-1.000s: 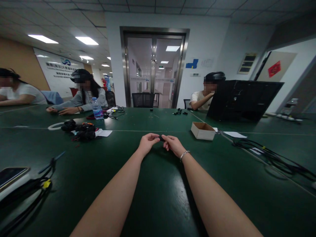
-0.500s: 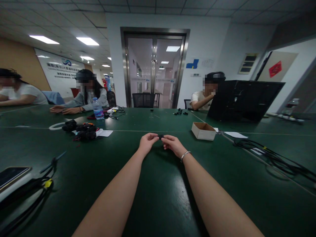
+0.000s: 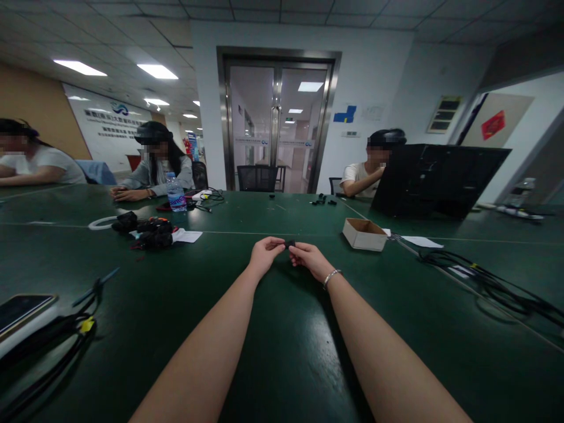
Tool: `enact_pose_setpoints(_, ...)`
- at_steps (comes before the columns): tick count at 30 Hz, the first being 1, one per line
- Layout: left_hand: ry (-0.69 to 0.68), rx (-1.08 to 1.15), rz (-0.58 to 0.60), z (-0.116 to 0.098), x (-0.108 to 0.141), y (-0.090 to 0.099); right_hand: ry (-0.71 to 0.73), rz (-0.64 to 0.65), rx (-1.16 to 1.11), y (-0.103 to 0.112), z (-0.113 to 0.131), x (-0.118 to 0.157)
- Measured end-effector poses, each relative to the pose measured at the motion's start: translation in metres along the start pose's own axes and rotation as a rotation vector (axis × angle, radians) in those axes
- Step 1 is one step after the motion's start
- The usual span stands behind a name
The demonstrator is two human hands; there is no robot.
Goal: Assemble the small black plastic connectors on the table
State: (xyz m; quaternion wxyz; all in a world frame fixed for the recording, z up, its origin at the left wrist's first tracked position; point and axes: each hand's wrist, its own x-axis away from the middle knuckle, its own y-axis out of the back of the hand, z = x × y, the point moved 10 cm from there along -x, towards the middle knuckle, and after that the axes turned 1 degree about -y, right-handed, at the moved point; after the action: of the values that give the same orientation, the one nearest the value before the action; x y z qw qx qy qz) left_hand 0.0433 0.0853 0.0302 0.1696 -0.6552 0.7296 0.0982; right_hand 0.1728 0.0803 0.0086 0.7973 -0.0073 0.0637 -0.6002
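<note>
A small black piece (image 3: 289,244) is pinched between both hands above the green table (image 3: 282,317); its exact kind is too small to make out. My left hand (image 3: 265,255) grips it from the left with thumb and fingertips. From the other side my right hand (image 3: 309,259), with a silver bracelet at the wrist, holds it in closed fingers. Fingers cover parts of the piece. To the right of my right hand stands an open cardboard box (image 3: 365,236). Several small black pieces (image 3: 324,200) lie farther back on the table.
Black cables (image 3: 493,276) lie at right, near a large black monitor (image 3: 436,179). Left are a water bottle (image 3: 176,194), a cluster of black gear (image 3: 152,232), a phone (image 3: 26,311) and a looped cable (image 3: 83,332). Three other people sit around the table.
My hands stay nearly in place, still holding the black piece, which shows slightly farther right. The person at left behind the bottle has drawn their hands in. The view has shifted slightly.
</note>
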Motion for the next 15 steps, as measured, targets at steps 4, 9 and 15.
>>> enact_pose_setpoints(4,0.09,0.072,-0.03,0.009,-0.001,0.0,0.005,0.006,-0.005,-0.001,0.0,0.0)
enact_pose_setpoints(9,0.228,-0.001,-0.029,0.024,0.002,-0.003,0.02,0.018,0.029,-0.001,0.0,-0.001)
enact_pose_setpoints(15,0.052,-0.032,-0.002,0.007,0.001,-0.002,0.018,0.014,0.031,0.0,-0.002,-0.002)
